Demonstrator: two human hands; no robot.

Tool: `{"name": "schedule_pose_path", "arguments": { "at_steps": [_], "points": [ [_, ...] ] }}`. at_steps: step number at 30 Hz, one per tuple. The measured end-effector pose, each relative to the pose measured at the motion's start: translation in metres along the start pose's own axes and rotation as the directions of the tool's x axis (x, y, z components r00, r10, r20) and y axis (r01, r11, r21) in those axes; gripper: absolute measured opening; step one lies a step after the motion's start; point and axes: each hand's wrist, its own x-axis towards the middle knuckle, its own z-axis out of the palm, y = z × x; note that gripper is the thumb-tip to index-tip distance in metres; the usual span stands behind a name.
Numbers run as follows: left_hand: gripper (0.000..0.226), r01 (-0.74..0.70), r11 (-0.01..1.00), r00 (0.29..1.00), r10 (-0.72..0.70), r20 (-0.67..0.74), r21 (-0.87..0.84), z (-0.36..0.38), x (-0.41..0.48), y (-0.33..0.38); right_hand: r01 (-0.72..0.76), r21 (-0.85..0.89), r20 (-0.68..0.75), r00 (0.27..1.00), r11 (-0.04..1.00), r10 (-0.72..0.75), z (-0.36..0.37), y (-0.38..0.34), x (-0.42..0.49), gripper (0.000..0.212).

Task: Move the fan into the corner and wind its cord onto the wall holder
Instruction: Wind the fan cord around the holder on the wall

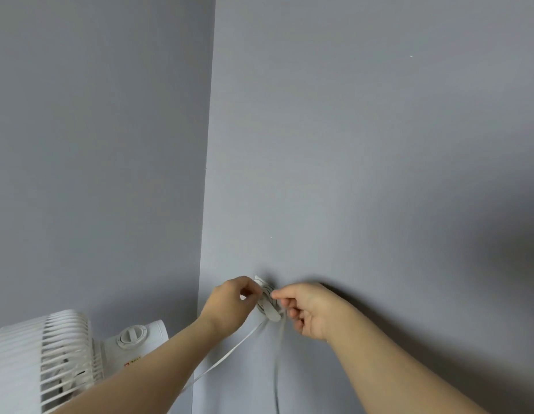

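While I wind, this is how things sit:
Fan: my white fan (pixel 50 360) is low on my left, close to where the two walls meet.
Wall holder: the little white holder (pixel 267 303) is stuck on the right wall (pixel 379 174), just past the corner.
Cord: the flat white cord (pixel 230 349) has some loops on the holder. Two parts hang down from it. One slants down-left toward the fan, one drops almost straight down.
Left hand: my left hand (pixel 233 303) is curled shut, pinching the cord at the holder's left side.
Right hand: my right hand (pixel 304 309) is closed too, pinching the cord right beside the holder.
Which way next: the holder sits between my hands, touching both. I think the hanging part under my right hand goes round next.
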Motion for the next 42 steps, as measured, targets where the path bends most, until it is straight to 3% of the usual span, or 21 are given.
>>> {"name": "schedule_pose_path", "arguments": {
  "at_steps": [3,6,9,13,18,20,23,28,32,36,39,42],
  "points": [
    [0.007,0.127,0.986,0.991,-0.121,0.062,-0.112,-0.002,-0.002,0.003,0.045,0.011,-0.057,0.997,0.999,-0.044,0.007,-0.007,0.001,0.024],
    [0.01,0.173,0.983,0.982,-0.168,0.083,-0.056,-0.002,-0.001,-0.003,0.113,-0.05,-0.179,0.976,0.992,-0.121,0.003,-0.003,0.007,0.027],
    [0.02,0.202,0.979,0.97,-0.2,0.138,0.006,0.004,0.0,-0.005,0.123,-0.231,-0.259,0.949,0.965,-0.183,-0.001,0.01,0.013,0.017],
    [0.035,0.233,0.959,0.961,-0.252,0.113,0.159,0.011,0.003,-0.009,0.139,-0.345,-0.227,0.947,0.928,-0.226,0.004,0.024,0.017,0.023],
    [0.051,0.329,0.934,0.933,-0.344,0.101,0.14,0.019,0.008,-0.015,0.141,-0.377,-0.217,0.947,0.915,-0.235,0.005,0.027,0.025,0.024],
    [0.05,0.361,0.927,0.915,-0.373,0.154,0.099,0.024,0.012,-0.016,0.146,-0.406,-0.202,0.948,0.902,-0.244,0.008,0.029,0.029,0.028],
    [0.022,0.397,0.917,0.889,-0.378,0.259,-0.026,0.034,0.016,-0.015,0.165,-0.446,-0.198,0.94,0.88,-0.276,0.01,0.032,0.032,0.029],
    [0.024,0.479,0.859,0.86,-0.417,0.294,-0.181,0.04,0.019,-0.014,0.156,-0.457,-0.207,0.939,0.875,-0.276,0.005,0.034,0.037,0.031],
    [0.024,0.596,0.744,0.8,-0.521,0.297,-0.301,0.041,0.019,-0.016,0.164,-0.487,-0.223,0.926,0.858,-0.304,0.005,0.034,0.038,0.029],
    [0.021,0.656,0.654,0.755,-0.557,0.346,-0.378,0.044,0.013,-0.013,0.149,-0.641,-0.212,0.908,0.752,-0.361,0.007,0.036,0.033,0.01],
    [0.021,0.666,0.615,0.746,-0.56,0.36,-0.422,0.046,0.01,-0.009,0.148,-0.748,-0.153,0.91,0.647,-0.385,0.01,0.042,0.026,0.029],
    [0.019,0.672,0.55,0.737,-0.565,0.371,-0.496,0.048,0.008,-0.002,0.158,-0.793,-0.088,0.925,0.588,-0.368,0.011,0.049,0.024,0.032]
  ]
}}
